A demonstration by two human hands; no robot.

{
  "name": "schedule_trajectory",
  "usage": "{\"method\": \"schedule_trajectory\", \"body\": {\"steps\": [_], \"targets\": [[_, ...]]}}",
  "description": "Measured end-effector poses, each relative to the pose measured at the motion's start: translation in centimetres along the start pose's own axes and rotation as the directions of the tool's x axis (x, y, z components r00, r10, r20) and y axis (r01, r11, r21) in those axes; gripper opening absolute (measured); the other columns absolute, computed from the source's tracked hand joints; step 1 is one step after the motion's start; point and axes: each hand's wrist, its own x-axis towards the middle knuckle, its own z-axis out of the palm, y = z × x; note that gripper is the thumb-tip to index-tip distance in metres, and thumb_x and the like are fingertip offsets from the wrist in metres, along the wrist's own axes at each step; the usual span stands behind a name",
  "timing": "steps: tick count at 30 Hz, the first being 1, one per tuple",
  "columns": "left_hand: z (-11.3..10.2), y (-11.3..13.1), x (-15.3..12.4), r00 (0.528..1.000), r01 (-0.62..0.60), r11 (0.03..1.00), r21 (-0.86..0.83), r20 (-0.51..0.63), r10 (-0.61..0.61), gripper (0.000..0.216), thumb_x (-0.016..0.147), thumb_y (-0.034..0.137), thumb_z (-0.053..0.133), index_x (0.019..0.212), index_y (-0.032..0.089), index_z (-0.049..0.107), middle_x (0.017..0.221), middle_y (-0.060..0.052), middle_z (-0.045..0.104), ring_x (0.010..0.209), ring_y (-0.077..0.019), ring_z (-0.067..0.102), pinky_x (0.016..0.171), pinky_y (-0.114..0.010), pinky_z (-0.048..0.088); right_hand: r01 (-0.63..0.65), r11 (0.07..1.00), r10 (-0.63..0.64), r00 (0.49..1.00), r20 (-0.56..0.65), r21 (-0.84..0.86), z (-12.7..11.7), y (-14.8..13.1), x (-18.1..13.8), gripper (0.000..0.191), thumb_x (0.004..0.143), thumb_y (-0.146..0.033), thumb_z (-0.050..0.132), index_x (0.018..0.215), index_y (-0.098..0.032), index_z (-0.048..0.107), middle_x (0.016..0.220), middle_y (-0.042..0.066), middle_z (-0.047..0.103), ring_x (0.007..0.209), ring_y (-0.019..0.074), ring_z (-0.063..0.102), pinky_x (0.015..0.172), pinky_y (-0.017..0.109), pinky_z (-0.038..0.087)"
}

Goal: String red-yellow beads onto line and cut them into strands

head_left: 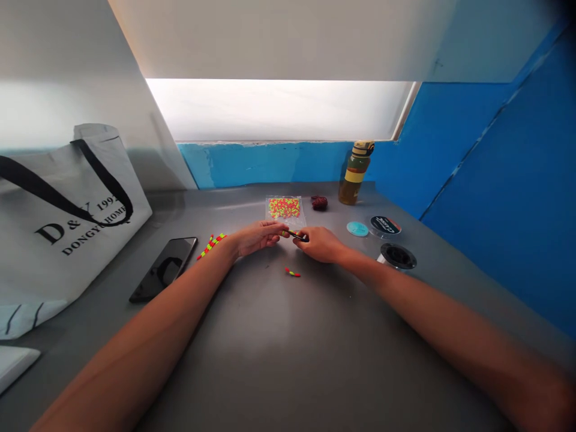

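The left hand [256, 237] and right hand [317, 245] meet in a pinch, fingers curled, each gripping one end of a slim beaded stick [294, 234]. Its glossy black shaft shows at the right hand, with small neon-yellow beads toward the left (at this size, the exact fit of beads on shaft is too small to tell).

Just in front of the hands, a short neon bead strip [292, 272] in red and yellow lies on the brushed gray tabletop [270, 360]. Left of the left wrist lie longer, slender bead strips [211, 246], knobbly and angled across the metal. Beyond the hands sits a transparent plastic bag [283, 208], packed with tiny orange, yellow and pink beads, with a dark red lump [319, 203] just beside it.

To the right are a pale blue disc [357, 228], a round spool of line [386, 226] with a black label, and a black spool [398, 256] tilted on its side. An olive bottle [355, 173] with a tan cap stands upright by the blue-painted wall [495, 180]. On the left, a glossy black smartphone [164, 269] lies near a white canvas tote bag [67, 216] with black handles.
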Motion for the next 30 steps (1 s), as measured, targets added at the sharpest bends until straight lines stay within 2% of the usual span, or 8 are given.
{"method": "schedule_trajectory", "body": {"steps": [5,9,11,30], "targets": [[0.3,0.3,-0.2,0.999,0.032,0.991,0.127,0.001,-0.032,0.032,0.08,0.038,0.078,0.099,0.013,0.074,0.099,-0.007,0.069,0.067,-0.005,0.05,0.064,-0.019,0.041,0.004,0.999,-0.006,0.999,0.034,0.046,-0.6,0.2,0.4,0.03,0.096,-0.041,0.051,0.098,-0.021,0.074,0.086,0.006,0.073,0.072,0.0172,0.062,0.06,0.025,0.034],[0.5,0.4,-0.3,0.999,0.03,0.987,0.16,-0.015,-0.028,0.03,0.079,0.039,0.079,0.096,0.015,0.074,0.096,-0.006,0.069,0.068,-0.0059,0.05,0.064,-0.021,0.041,-0.075,0.981,0.038,0.979,0.201,0.18,-1.2,0.4,0.7,0.032,0.098,-0.042,0.047,0.1,-0.018,0.068,0.066,0.003,0.066,0.05,0.0138,0.057,0.052,0.024,0.037],[0.6,0.4,-0.2,1.0,0.021,0.987,0.157,-0.008,-0.02,0.031,0.079,0.041,0.078,0.096,0.015,0.074,0.098,-0.006,0.069,0.067,-0.0057,0.05,0.063,-0.021,0.04,-0.104,0.968,0.048,0.97,0.238,0.227,-1.4,0.5,0.7,0.03,0.098,-0.04,0.047,0.1,-0.018,0.066,0.062,0.001,0.062,0.045,0.0131,0.055,0.048,0.023,0.038],[1.0,1.1,0.0,0.997,0.074,0.985,0.153,-0.038,-0.069,0.028,0.076,0.037,0.079,0.093,0.015,0.074,0.093,-0.006,0.067,0.069,-0.0078,0.052,0.059,-0.021,0.04,-0.144,0.939,0.063,0.965,0.254,0.313,-1.1,1.1,1.2,0.027,0.097,-0.043,0.051,0.097,-0.02,0.064,0.066,0.003,0.064,0.045,0.0129,0.057,0.039,0.02,0.04]]}}
